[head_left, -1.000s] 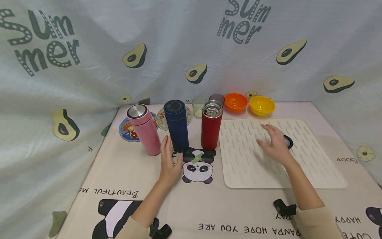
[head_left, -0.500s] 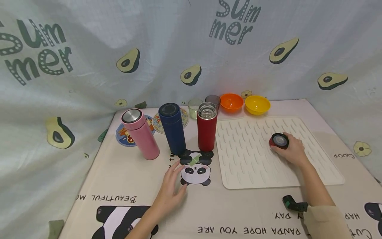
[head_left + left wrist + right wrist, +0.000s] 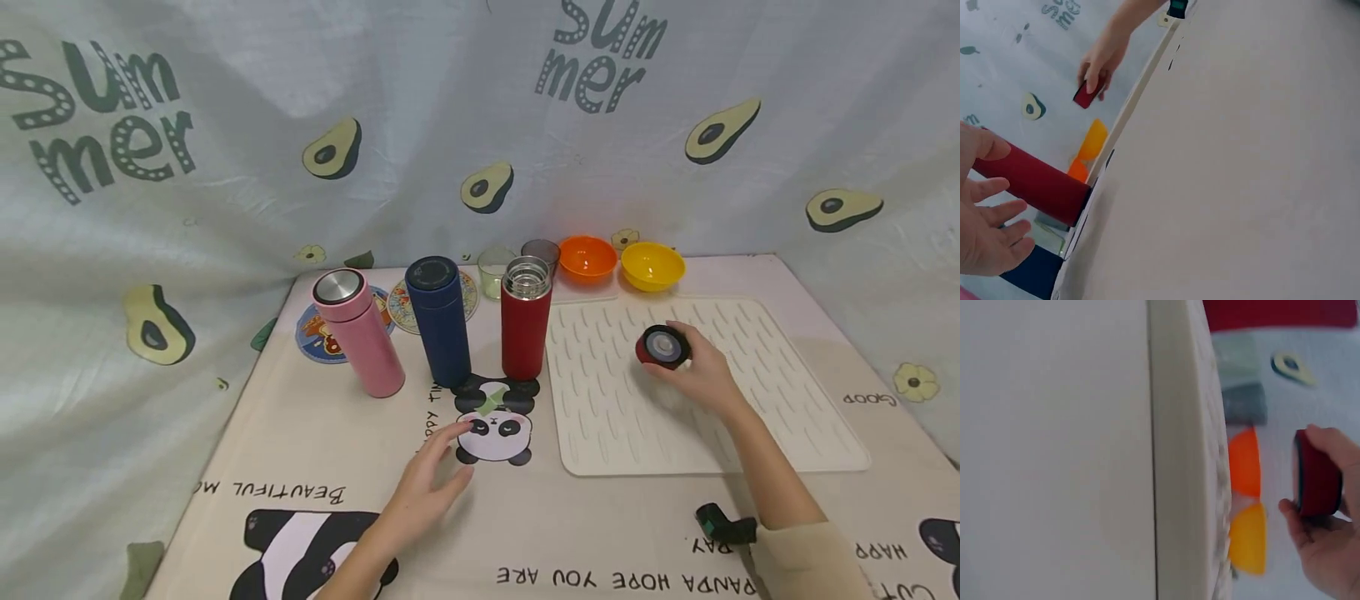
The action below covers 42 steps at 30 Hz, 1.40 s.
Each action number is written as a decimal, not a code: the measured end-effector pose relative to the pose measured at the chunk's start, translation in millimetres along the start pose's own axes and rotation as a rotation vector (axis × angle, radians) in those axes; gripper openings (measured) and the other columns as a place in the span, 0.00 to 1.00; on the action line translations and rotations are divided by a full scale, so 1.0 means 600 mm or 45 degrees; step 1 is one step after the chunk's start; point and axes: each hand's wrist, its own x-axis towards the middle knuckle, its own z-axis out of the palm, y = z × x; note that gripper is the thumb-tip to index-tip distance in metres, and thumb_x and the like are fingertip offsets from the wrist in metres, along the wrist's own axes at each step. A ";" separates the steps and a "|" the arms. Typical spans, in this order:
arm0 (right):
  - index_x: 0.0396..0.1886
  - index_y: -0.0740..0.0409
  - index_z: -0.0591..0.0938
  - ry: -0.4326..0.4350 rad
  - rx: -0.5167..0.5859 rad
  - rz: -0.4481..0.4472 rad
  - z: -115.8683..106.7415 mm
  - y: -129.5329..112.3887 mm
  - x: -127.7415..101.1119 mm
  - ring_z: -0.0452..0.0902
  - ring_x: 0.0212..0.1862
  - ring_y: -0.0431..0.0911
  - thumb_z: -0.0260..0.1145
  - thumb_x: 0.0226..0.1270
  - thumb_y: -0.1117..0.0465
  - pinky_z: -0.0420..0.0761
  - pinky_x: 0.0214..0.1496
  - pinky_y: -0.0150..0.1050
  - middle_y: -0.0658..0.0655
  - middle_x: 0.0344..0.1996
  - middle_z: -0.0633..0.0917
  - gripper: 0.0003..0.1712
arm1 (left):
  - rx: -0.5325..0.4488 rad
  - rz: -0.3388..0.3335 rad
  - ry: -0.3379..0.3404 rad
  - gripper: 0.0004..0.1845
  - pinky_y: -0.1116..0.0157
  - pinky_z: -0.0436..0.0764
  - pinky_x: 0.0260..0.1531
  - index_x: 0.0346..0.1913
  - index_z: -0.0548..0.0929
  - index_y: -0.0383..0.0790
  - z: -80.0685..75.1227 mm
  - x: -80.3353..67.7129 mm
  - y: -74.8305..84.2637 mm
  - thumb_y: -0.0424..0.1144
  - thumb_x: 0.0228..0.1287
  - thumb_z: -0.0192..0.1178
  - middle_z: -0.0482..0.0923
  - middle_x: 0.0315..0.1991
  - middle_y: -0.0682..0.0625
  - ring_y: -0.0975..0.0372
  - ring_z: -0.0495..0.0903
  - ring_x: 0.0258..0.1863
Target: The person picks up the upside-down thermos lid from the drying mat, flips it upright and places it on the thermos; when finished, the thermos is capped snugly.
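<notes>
My right hand [image 3: 701, 371] holds a red and black bottle lid [image 3: 663, 346] above the white ridged mat, pinching it between thumb and fingers. In the right wrist view the lid [image 3: 1319, 475] shows its red side. Left of the mat stands a red thermos [image 3: 526, 321] with no lid on it, its steel mouth facing up. My left hand [image 3: 423, 492] hovers in front of the bottles with its fingers spread and nothing in them; the left wrist view shows the same hand [image 3: 991, 212] overlapping the red thermos [image 3: 1035, 181].
A navy thermos [image 3: 441, 329] and a pink thermos [image 3: 363, 337] stand to the left, by two round coasters. Behind are two glasses, an orange bowl [image 3: 588, 260] and a yellow bowl [image 3: 652, 267]. The white mat [image 3: 622, 442] covers the table's right side.
My right hand has taken hold of the lid on the mat, lifted it and brought it left. My left hand has drawn back from beside the navy thermos toward the front.
</notes>
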 end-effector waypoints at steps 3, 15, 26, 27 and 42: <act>0.64 0.63 0.62 -0.028 0.053 -0.126 0.020 -0.044 0.000 0.72 0.50 0.56 0.74 0.48 0.56 0.72 0.51 0.49 0.66 0.53 0.74 0.45 | 0.021 -0.040 -0.049 0.25 0.49 0.60 0.60 0.62 0.68 0.40 0.002 0.005 0.009 0.41 0.63 0.57 0.68 0.61 0.50 0.57 0.61 0.63; 0.63 0.57 0.66 -0.247 0.227 -0.549 0.111 -0.195 -0.045 0.71 0.54 0.46 0.76 0.45 0.59 0.73 0.54 0.47 0.53 0.54 0.75 0.43 | -0.055 -0.211 -0.265 0.31 0.47 0.68 0.52 0.63 0.66 0.38 0.006 0.041 0.034 0.57 0.65 0.49 0.75 0.53 0.46 0.52 0.67 0.60; 0.60 0.57 0.66 -0.334 0.143 -0.822 0.155 -0.258 -0.080 0.69 0.53 0.42 0.76 0.43 0.58 0.73 0.54 0.38 0.51 0.53 0.73 0.42 | -0.398 -0.218 -0.348 0.28 0.58 0.72 0.52 0.59 0.70 0.32 0.015 0.049 0.039 0.51 0.64 0.54 0.75 0.54 0.43 0.55 0.73 0.54; 0.60 0.57 0.66 -0.336 0.142 -0.824 0.156 -0.259 -0.081 0.69 0.53 0.42 0.76 0.43 0.59 0.73 0.54 0.38 0.51 0.53 0.73 0.42 | -0.423 -0.218 -0.347 0.28 0.59 0.72 0.53 0.60 0.70 0.32 0.015 0.049 0.039 0.50 0.64 0.54 0.74 0.55 0.43 0.55 0.73 0.55; 0.68 0.49 0.57 -0.349 0.189 -0.659 0.128 -0.271 -0.085 0.66 0.55 0.45 0.73 0.49 0.55 0.73 0.53 0.42 0.49 0.57 0.70 0.49 | -0.390 -0.246 -0.056 0.25 0.45 0.63 0.56 0.59 0.72 0.38 -0.009 0.049 0.041 0.46 0.62 0.58 0.73 0.56 0.44 0.51 0.66 0.61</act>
